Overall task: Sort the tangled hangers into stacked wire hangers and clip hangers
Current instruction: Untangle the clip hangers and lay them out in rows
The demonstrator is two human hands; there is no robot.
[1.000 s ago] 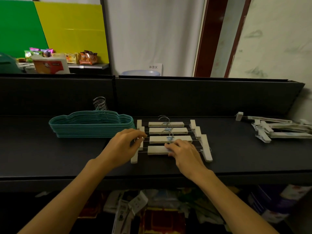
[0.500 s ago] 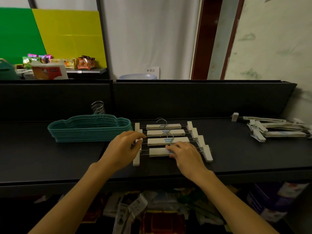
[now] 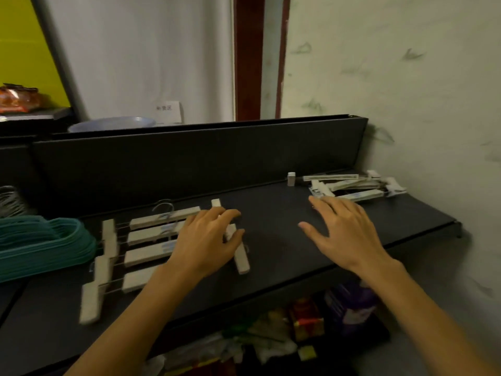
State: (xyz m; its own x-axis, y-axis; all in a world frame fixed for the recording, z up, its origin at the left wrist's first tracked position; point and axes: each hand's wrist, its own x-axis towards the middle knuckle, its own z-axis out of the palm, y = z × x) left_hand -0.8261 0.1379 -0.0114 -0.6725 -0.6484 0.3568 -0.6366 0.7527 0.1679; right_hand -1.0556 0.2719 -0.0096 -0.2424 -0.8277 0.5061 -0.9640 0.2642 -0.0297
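Several white clip hangers (image 3: 146, 255) lie in a neat row on the black shelf (image 3: 276, 226). My left hand (image 3: 206, 240) lies over their right ends, thumb and bent fingers pinching one of the clips. A stack of teal wire hangers (image 3: 48, 245) sits to the left, cut off by the frame edge. At the far right, by the wall, lies a tangled pile of white clip hangers (image 3: 355, 187). My right hand (image 3: 344, 232) hovers just in front of that pile, fingers spread and holding nothing.
A loose white clip (image 3: 291, 179) stands at the back of the shelf, left of the pile. A black back panel (image 3: 189, 164) closes the shelf behind. Packaged goods (image 3: 298, 329) fill the level below. The wall bounds the right end.
My view has swung right. My left hand went from the left clips to the right ends of the hanger row. My right hand left the row and moved right toward the tangled pile.
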